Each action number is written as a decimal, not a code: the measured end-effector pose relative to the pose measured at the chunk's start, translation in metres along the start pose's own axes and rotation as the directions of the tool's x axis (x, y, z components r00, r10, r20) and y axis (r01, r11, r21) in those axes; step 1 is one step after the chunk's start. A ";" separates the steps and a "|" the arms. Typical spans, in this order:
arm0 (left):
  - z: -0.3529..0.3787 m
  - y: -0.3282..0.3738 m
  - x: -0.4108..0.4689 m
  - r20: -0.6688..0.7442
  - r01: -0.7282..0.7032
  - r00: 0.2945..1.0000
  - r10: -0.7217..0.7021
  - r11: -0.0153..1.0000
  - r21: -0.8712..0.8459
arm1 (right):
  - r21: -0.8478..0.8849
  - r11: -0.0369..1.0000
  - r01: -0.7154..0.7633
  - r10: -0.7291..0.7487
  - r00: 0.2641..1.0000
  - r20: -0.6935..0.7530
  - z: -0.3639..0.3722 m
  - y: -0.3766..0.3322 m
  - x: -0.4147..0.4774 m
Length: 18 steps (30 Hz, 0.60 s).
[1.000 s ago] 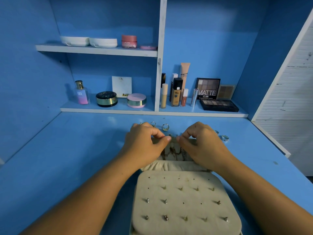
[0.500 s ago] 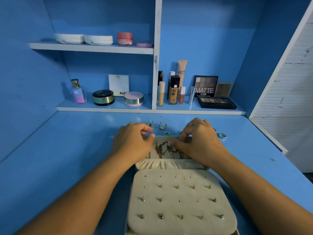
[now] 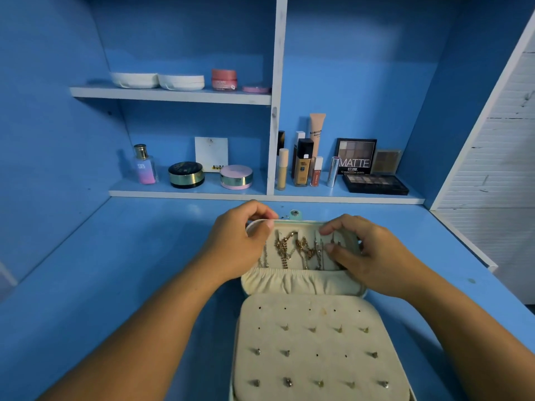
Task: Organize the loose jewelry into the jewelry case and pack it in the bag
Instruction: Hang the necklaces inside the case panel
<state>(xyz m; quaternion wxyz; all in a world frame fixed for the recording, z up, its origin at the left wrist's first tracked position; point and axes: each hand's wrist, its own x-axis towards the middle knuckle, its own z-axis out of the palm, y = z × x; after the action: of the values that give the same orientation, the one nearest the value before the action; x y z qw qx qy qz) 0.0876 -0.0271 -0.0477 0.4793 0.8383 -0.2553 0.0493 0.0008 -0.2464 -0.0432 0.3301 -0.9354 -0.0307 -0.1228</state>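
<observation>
Lying open on the blue surface [image 3: 115, 285], the jewelry case [image 3: 304, 342] keeps gold chains [image 3: 292, 247] in its raised lid [image 3: 289, 280], which the left grip [image 3: 237, 244] pinches at the top edge and the right grip [image 3: 373, 256] holds.

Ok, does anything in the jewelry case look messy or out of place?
Yes: the gold chains in the upper half of the jewelry case overlap in a bunch instead of hanging apart. The earring pad below looks tidy, with some holes empty.
</observation>
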 end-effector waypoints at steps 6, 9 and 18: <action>-0.002 0.004 -0.005 -0.079 -0.254 0.966 0.246 0.962 -0.105 | 0.150 0.986 0.078 -0.060 0.991 -0.124 0.000 -0.005 -0.003; -0.003 0.008 -0.006 -0.172 -0.382 0.915 0.365 0.921 -0.075 | 0.086 0.980 0.181 -0.163 0.970 -0.180 -0.003 -0.008 -0.006; -0.004 0.009 -0.010 -0.182 -0.478 0.859 0.478 0.877 0.046 | -0.363 0.864 0.348 -0.397 0.915 -0.067 0.002 -0.014 -0.019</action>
<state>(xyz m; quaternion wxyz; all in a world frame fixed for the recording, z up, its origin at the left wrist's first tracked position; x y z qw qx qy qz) 0.0758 -0.0239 -0.0420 0.4744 0.7401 -0.4087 0.2452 -0.0187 -0.2334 -0.0410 0.1329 -0.9438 -0.1659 -0.2530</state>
